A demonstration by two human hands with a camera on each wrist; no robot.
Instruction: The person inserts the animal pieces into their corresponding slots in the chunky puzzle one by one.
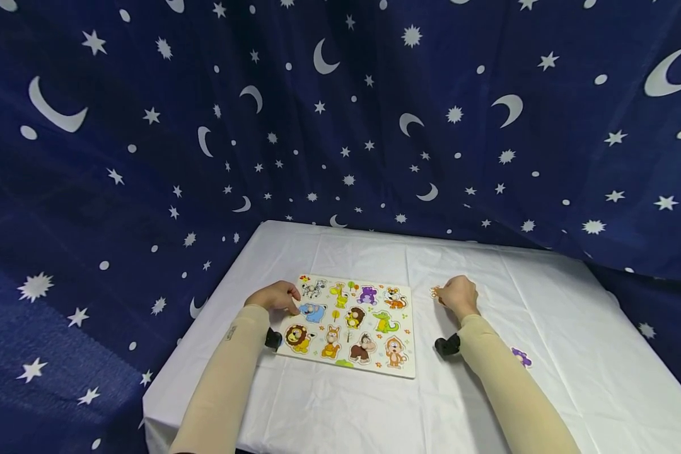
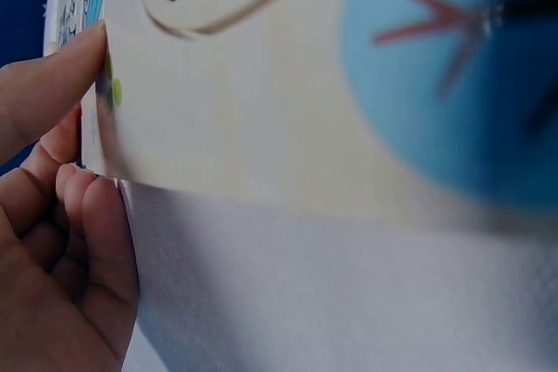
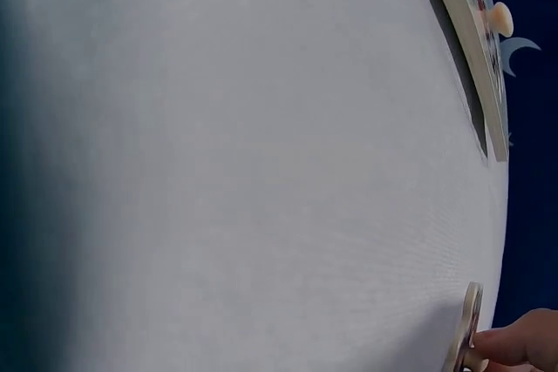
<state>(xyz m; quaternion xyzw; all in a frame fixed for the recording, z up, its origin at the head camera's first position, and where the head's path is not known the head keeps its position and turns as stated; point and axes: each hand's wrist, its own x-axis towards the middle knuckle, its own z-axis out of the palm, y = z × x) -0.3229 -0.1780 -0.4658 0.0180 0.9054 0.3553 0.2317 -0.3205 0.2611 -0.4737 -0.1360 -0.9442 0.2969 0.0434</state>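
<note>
A pale animal puzzle board point(image 1: 318, 337) lies on the white-covered table, filled with printed animals such as a lion, a zebra and a crocodile. My left hand point(image 1: 275, 296) grips its left edge. In the left wrist view, the thumb point(image 2: 52, 84) lies against the board's edge and the other fingers curl beneath. To the right of the board, my right hand point(image 1: 459, 296) pinches a small orange puzzle piece point(image 1: 434, 292), mostly covered by the fingers. The right wrist view shows the piece point(image 3: 466, 324) tilted on edge, held by its knob.
A purple puzzle piece point(image 1: 520, 357) lies on the white cloth point(image 1: 471, 258), partly behind the right forearm. One knob point(image 3: 499, 20) stands up from the board in the right wrist view. A dark blue curtain point(image 1: 363, 126) with moons and stars hangs behind the table.
</note>
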